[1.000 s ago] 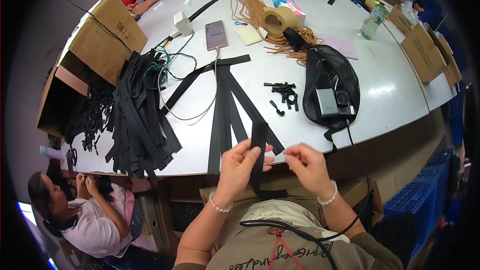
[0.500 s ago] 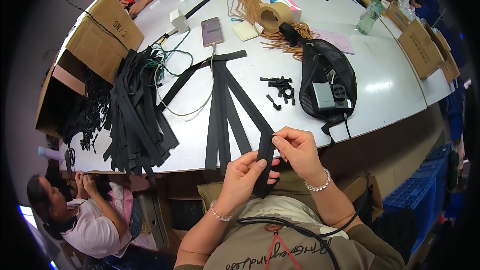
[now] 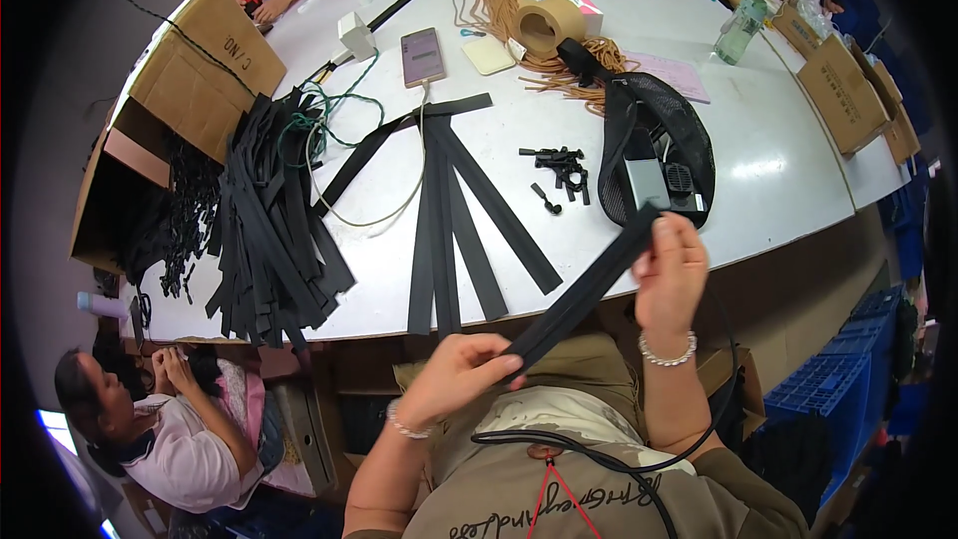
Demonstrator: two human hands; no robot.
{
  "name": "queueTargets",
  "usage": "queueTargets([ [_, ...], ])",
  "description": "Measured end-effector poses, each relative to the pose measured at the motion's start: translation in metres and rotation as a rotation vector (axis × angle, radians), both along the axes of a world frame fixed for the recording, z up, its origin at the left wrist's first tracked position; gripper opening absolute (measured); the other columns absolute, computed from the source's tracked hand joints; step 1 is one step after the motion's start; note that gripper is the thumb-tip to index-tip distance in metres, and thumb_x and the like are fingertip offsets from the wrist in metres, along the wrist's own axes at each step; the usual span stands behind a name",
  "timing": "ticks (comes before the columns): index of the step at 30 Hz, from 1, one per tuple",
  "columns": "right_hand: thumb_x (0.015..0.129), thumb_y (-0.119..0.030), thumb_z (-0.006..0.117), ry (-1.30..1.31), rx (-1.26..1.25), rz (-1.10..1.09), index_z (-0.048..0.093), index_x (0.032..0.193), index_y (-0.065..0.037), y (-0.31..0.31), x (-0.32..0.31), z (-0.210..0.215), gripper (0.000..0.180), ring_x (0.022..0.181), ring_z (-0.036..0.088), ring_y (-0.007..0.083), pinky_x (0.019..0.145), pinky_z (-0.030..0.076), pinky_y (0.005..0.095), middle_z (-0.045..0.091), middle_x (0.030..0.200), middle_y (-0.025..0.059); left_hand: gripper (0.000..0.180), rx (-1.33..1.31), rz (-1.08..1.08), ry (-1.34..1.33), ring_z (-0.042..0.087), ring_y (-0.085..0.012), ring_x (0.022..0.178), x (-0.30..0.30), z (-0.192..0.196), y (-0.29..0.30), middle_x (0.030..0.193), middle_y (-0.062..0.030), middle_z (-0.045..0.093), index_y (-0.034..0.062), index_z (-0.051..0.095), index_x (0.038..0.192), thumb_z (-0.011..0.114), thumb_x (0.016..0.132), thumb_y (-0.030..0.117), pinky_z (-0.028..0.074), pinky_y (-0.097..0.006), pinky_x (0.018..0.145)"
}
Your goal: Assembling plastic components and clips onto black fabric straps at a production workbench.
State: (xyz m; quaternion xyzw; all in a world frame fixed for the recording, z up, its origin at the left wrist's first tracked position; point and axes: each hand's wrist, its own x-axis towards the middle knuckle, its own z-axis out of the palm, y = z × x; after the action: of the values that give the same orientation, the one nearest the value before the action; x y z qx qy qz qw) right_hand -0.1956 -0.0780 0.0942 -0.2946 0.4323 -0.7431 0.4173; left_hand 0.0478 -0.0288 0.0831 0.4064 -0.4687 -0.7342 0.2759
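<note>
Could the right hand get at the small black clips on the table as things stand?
Probably not yet: the right hand grips the black strap with the left hand. The way to the clips looks open.

A long white worktop (image 3: 798, 180) curves across the room, blue crates (image 3: 848, 369) stacked on the floor beside it.

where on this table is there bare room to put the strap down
Bare white table lies right of the black mesh bag, up to the cardboard boxes. The left edge is crowded with the pile of black straps.
</note>
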Motion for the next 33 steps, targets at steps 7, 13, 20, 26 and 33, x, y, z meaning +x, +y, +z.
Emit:
queueTargets([
  [7,0.077,-0.001,0.045,0.227,-0.018,0.232,0.056,0.078,0.0,0.037,-0.056,-0.005,0.012,0.057,0.047,0.0089,0.047,0.039,0.0227,0.055,0.073,0.0051,0.011,-0.205,0.055,-0.52,0.055,-0.0061,0.061,0.09,0.044,0.003,0.07,-0.0029,0.064,-0.0022,0.067,0.088,0.068,0.08,0.006,0.044,-0.021,0.055],
  [13,0.073,-0.032,0.069,1.09,-0.236,0.95,0.058,0.112,-0.001,0.039,0.009,0.033,0.051,0.102,0.058,0.0288,0.087,0.044,0.0375,0.06,0.111,0.0144,0.017,-0.806,-0.649,-0.886,0.062,-0.0279,0.073,0.046,0.105,-0.018,0.075,-0.0081,0.061,0.0078,0.066,0.087,0.066,0.076,0.02,0.049,-0.037,0.063],
  [20,0.089,-0.01,0.055,0.431,0.236,0.86,0.061,0.098,0.003,0.06,0.063,-0.023,0.017,0.059,0.058,0.0109,0.055,0.045,0.0235,0.063,0.067,0.0059,0.036,-0.664,0.162,-0.374,0.064,-0.0164,0.076,-0.014,0.068,-0.045,0.089,-0.0055,0.064,0.0047,0.061,0.109,0.071,0.074,0.005,0.05,-0.026,0.062],
  [26,0.093,-0.01,0.05,0.31,0.271,0.768,0.06,0.097,0.002,0.067,0.052,-0.033,0.016,0.069,0.059,0.0082,0.061,0.047,0.0215,0.063,0.076,0.0042,0.028,-0.141,0.564,0.26,0.061,-0.0092,0.073,-0.027,0.006,-0.022,0.095,-0.0069,0.064,-0.0032,0.06,0.108,0.067,0.082,0.003,0.051,-0.021,0.062],
  [33,0.092,-0.018,0.052,0.501,0.012,0.706,0.054,0.103,0.004,0.031,0.036,-0.022,0.025,0.075,0.059,0.0142,0.069,0.047,0.0267,0.061,0.083,0.0076,0.014,-0.137,0.442,0.056,0.06,-0.0057,0.067,-0.028,0.005,-0.02,0.08,-0.0043,0.066,-0.0045,0.064,0.093,0.066,0.083,0.005,0.05,-0.019,0.06],
])
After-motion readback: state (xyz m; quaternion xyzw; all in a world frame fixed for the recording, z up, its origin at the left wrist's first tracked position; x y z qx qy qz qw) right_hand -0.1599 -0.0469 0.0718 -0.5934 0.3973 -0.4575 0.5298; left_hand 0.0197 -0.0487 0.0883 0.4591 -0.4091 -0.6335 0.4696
